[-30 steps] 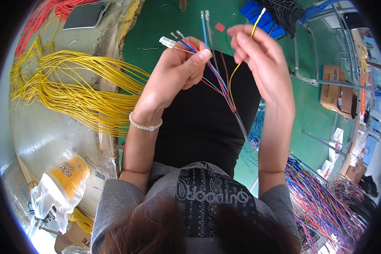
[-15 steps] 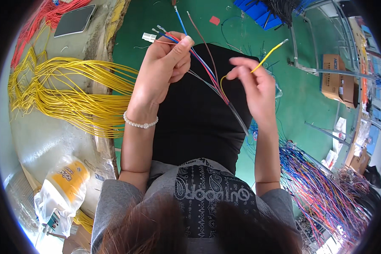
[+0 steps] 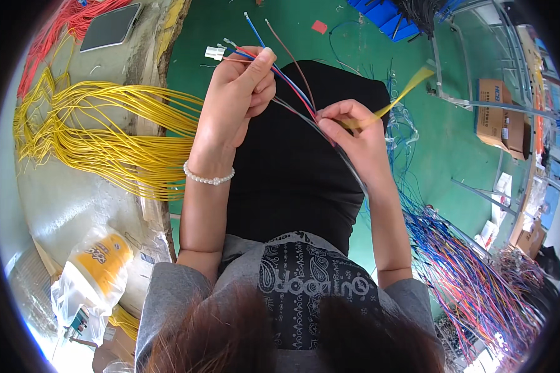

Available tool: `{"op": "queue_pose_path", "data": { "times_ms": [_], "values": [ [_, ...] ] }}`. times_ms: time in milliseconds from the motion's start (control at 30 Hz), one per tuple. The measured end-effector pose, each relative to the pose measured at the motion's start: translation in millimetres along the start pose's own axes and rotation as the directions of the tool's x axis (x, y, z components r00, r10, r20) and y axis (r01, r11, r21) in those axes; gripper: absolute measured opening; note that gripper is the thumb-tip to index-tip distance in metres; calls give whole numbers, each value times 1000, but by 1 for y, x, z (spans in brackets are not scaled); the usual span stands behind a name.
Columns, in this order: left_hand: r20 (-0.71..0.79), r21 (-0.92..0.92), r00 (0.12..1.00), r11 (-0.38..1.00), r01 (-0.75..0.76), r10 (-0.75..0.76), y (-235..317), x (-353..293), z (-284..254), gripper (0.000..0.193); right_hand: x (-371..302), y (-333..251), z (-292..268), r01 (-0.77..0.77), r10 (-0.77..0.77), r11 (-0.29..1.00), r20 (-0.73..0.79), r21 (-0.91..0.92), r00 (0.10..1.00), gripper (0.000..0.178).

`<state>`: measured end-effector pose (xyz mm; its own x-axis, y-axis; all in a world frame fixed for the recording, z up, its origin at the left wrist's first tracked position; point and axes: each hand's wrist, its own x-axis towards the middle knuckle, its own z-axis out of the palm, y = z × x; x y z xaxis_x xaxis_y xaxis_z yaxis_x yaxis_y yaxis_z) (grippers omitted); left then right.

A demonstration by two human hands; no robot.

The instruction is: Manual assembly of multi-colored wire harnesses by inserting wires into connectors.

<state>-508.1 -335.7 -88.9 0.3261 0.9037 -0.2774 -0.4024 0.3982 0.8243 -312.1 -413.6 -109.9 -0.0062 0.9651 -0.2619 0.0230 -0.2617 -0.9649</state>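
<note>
connector [image 3: 214,53]: white | wires [image 3: 297,93]: blue, red, brown, yellow | shirt [image 3: 314,267]: grey (paisley-fronted)

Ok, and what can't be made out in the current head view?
Head view:
- Yellow wire: its free end is blurred, apparently by motion.
- Gripped stretch of the wire bundle: hidden by the left hand.
- Top of the dark sleeve: the right hand covers where the wires enter.
- Blue bins: cut off by the upper edge.
- Wire tips' fine detail: too small.
</note>
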Motion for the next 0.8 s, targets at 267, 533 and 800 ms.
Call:
{"op": "queue_pose_path", "data": {
  "times_ms": [267,533,800],
  "values": [
    [-12,2,1000,1000,-16,16,2,1,1,19,8,12,29,374,-521,739,-123,-561,845,15],
    [-45,-58,999,998,-16,13,-2,3,-5,17,10,11,31,382,-613,607,-105,-697,783,15],
    [-203,-134,978,988,-74,46,-28,16,-13,32,13,3,25,467,-710,578,-130,-669,692,17]
  ]
}}
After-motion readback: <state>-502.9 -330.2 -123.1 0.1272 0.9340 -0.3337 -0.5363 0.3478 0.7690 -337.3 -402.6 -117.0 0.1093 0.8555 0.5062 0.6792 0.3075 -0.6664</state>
